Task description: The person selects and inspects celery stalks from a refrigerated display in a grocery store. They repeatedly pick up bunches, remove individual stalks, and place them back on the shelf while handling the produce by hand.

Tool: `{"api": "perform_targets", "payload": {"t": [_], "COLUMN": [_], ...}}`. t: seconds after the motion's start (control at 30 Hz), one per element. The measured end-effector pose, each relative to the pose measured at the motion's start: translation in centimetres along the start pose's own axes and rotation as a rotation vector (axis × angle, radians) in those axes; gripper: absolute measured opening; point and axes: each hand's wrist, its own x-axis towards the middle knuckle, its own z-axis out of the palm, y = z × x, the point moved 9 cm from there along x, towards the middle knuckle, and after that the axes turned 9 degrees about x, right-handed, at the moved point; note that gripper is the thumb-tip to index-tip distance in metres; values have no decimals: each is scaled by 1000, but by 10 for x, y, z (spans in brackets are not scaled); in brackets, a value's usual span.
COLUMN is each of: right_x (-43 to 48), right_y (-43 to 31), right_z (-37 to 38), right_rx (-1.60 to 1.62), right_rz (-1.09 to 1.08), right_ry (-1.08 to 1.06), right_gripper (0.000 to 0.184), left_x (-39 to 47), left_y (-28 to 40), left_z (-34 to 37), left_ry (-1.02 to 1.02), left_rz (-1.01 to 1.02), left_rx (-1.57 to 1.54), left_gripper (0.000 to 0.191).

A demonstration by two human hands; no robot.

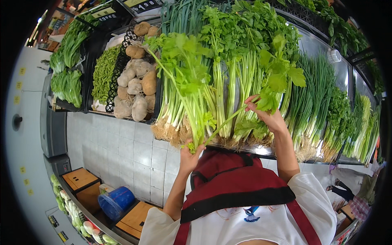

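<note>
Gripped at its base by my left hand (191, 154) is a bunch of leafy celery (183, 92), its stalks fanning upward over the vegetable display. My right hand (261, 111) pinches a single celery stalk (226, 122) near its leafy top. That stalk slants away from the bunch, and its lower end meets my left hand. Behind the bunch lie leeks or green onions with roots (173, 122). More rooted celery (242, 67) lies upright on the display behind my right hand. The leaves of the held bunch are blurred.
Potatoes and pale root vegetables (136, 82) fill a crate to the left, beside green pods (105, 73) and lettuce (65, 88). Thin green onions (312, 88) lie to the right. A blue bucket (118, 199) stands among wooden boxes (81, 179). Another person (358, 186) is at far right.
</note>
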Motion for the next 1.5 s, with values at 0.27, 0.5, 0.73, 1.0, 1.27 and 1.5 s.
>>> {"api": "perform_targets", "payload": {"t": [0.27, 0.5, 0.73, 1.0, 1.27, 1.5], "right_x": [4, -7, -16, -19, -31, -18], "right_y": [-1, -9, -11, -55, -124, -118], "right_z": [5, 16, 22, -1, 54, 38], "right_rx": [84, 151, 225, -1076, -867, -982], "right_rz": [18, 101, 1, -103, -749, -896], "right_ry": [-42, -100, -113, 100, 71, 230], "right_gripper": [15, 17, 20, 22, 42, 22], "left_x": [6, 4, 2, 1, 2, 1], "left_y": [-3, 1, -6, 0, 16, 31], "left_z": [-3, -6, -12, -11, 4, 8], "left_ry": [-163, -408, -475, -497, -528, -537], "left_rz": [-71, -183, -226, -239, -148, -63], "left_rx": [94, -236, -383, -223, 65, 109], "left_gripper": [19, 35, 40, 43, 35, 28]}}
